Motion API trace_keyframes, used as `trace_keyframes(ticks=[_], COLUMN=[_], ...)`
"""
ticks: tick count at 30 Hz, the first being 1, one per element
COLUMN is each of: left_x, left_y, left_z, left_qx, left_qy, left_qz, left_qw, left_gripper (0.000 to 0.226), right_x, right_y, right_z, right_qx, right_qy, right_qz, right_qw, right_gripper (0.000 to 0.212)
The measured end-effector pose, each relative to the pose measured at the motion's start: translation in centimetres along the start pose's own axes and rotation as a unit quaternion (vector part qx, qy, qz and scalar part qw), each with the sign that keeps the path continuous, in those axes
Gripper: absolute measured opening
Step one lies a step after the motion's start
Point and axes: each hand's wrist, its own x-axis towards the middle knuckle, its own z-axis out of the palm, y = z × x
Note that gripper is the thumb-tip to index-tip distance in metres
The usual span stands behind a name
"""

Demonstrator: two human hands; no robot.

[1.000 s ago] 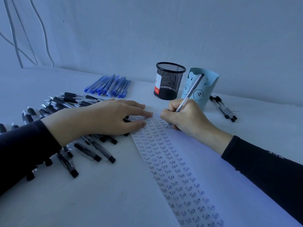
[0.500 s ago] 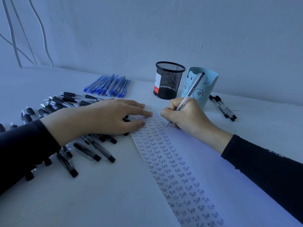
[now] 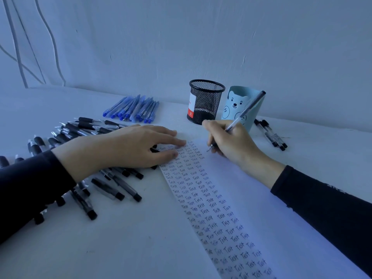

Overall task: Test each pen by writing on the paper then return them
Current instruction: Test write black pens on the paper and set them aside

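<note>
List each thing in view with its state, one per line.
Paper: flat, left columns filled with "Test".
Left hand: open, fingers pressing the paper.
Right hand: holding a pen, tip at paper.
Mesh pen cup: upright, no pens visible.
Bear pen cup: upright.
Blue pens: lying bunched.
Black pens: lying scattered.
Right-side pens: lying together.

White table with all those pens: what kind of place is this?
Probably a desk or office workspace: a black mesh pen cup, a pale blue bear-face holder, and a white paper sheet covered in "Test".
</note>
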Motion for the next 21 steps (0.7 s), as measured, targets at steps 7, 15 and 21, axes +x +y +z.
trace_keyframes(ticks=[7, 15, 21], left_x=[-0.1, -0.1, 0.0], left_y=[-0.1, 0.1, -0.6], left_z=[0.0, 0.1, 0.3], left_qx=[-0.004, 0.001, -0.011], left_qy=[-0.001, 0.013, 0.007], left_qz=[0.003, 0.008, 0.018], left_qw=[1.0, 1.0, 1.0], left_gripper=[0.047, 0.043, 0.051], right_x=[-0.2, -1.3, -2.7], right_y=[-2.3, -3.2, -3.7], right_z=[-1.9, -2.8, -5.0], right_qx=[0.009, 0.117, 0.161], right_qy=[-0.006, -0.062, -0.038], right_qz=[0.031, 0.086, 0.09], right_qw=[0.999, 0.987, 0.982], right_gripper=[0.057, 0.048, 0.039])
